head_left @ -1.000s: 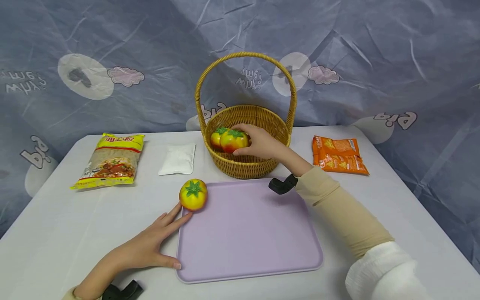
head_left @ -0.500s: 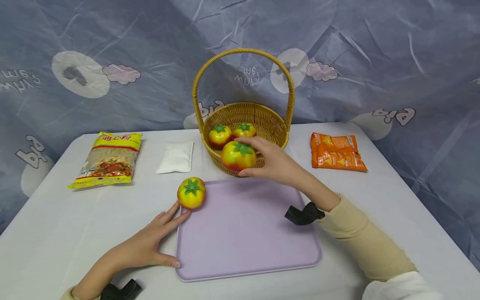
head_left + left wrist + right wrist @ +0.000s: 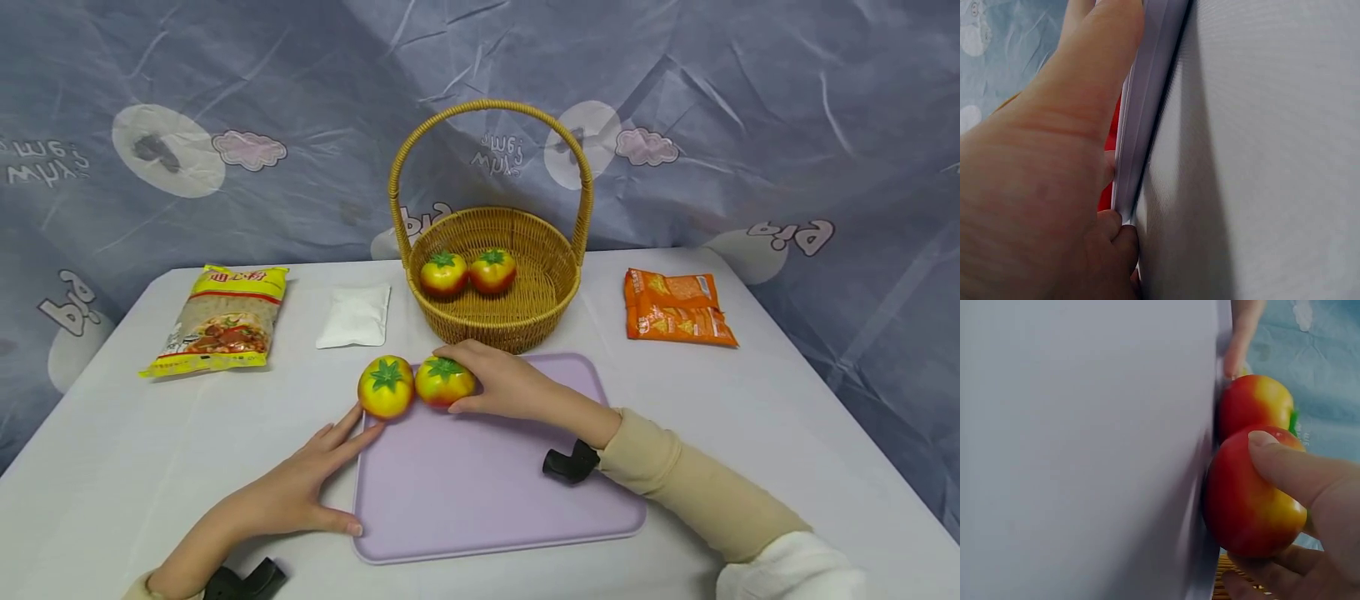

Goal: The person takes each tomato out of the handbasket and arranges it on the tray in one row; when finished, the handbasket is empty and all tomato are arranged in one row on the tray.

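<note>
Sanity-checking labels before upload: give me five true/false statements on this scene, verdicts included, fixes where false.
1. Two fruits sit in the basket. True.
2. The right grip is empty. False: the right grip holds a fruit.
3. The left grip is at the tray's left edge. True.
4. The orange packet lies left of the basket. False: the orange packet lies right of it.
5. The white packet lies between the yellow bag and the basket. True.
</note>
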`<act>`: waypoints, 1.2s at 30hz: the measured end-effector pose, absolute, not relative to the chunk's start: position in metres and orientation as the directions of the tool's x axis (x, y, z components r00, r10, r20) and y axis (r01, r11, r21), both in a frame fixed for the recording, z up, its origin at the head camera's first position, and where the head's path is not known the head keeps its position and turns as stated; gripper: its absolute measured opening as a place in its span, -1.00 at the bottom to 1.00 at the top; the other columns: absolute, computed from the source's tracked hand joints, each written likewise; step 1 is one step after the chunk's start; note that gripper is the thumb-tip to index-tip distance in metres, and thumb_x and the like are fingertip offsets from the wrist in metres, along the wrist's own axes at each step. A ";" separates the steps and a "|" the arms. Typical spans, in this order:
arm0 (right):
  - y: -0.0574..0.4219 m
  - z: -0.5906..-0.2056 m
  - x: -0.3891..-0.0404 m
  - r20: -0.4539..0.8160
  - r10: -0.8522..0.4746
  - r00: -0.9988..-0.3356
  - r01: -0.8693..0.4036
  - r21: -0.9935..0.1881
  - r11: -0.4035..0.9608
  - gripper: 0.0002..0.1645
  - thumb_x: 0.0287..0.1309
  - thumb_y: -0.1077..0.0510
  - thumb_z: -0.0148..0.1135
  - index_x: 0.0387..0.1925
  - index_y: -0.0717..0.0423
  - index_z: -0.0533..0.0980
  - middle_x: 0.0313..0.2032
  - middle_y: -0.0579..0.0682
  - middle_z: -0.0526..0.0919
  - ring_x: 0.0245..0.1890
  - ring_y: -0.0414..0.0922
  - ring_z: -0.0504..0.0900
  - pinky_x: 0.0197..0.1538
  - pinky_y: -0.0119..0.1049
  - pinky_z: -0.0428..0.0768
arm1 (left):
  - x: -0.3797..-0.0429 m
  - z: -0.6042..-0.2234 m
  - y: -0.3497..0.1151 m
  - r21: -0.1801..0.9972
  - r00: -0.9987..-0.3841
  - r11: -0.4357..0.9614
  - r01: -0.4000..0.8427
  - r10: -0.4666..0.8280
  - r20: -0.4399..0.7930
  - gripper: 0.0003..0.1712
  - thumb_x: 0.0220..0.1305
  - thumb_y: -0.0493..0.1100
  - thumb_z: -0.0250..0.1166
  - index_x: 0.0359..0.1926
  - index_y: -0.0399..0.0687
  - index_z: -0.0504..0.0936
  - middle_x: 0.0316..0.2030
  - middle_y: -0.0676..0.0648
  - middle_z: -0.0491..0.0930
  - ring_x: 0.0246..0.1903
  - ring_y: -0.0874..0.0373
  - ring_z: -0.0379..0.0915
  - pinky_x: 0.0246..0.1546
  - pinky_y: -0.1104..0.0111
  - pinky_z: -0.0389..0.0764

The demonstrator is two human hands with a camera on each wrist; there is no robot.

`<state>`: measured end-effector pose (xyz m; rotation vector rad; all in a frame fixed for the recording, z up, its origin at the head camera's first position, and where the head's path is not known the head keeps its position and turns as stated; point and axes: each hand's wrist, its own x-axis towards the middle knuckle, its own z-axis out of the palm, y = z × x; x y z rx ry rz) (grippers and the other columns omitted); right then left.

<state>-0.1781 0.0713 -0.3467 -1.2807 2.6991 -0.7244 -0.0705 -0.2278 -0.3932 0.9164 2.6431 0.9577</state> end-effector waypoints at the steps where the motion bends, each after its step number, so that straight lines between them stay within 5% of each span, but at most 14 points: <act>1: 0.071 -0.348 -0.179 0.138 -0.747 -0.651 -0.716 -0.439 0.543 -0.14 -0.03 -0.11 0.41 0.29 -0.03 0.29 0.12 -0.07 0.41 0.07 -0.20 0.39 0.14 -0.26 0.36 | -0.070 -0.393 -0.228 0.631 -0.792 0.602 0.489 0.609 0.034 0.18 -0.18 0.32 0.42 0.43 0.02 0.12 0.44 -0.15 -0.28 0.32 -0.30 -0.17 0.18 -0.24 -0.15; 17: 0.072 -0.351 -0.176 0.168 -0.751 -0.639 -0.738 -0.407 0.538 -0.08 -0.01 -0.10 0.39 0.35 0.00 0.22 0.23 -0.01 0.33 0.19 -0.13 0.31 0.19 -0.21 0.31 | -0.071 -0.394 -0.228 0.630 -0.789 0.595 0.499 0.612 0.047 0.17 -0.17 0.31 0.43 0.42 0.03 0.13 0.44 -0.14 -0.28 0.32 -0.31 -0.19 0.16 -0.26 -0.13; 26: 0.071 -0.331 -0.164 0.198 -0.800 -0.566 -0.815 -0.284 0.506 -0.08 0.03 -0.08 0.37 0.37 -0.01 0.18 0.28 0.00 0.26 0.23 -0.12 0.28 0.20 -0.23 0.30 | -0.067 -0.393 -0.230 0.626 -0.798 0.608 0.488 0.601 0.038 0.16 -0.16 0.35 0.39 0.43 0.06 0.13 0.44 -0.17 -0.26 0.29 -0.38 -0.16 0.14 -0.28 -0.08; 36: 0.081 -0.278 -0.205 0.332 -0.765 -0.553 -0.811 -0.426 0.401 -0.17 0.08 0.02 0.35 0.33 0.11 0.23 0.26 0.01 0.32 0.24 -0.14 0.26 0.23 -0.25 0.25 | -0.067 -0.391 -0.229 0.637 -0.797 0.601 0.483 0.603 0.035 0.14 -0.14 0.35 0.38 0.43 0.06 0.12 0.44 -0.16 -0.26 0.28 -0.41 -0.18 0.11 -0.31 -0.03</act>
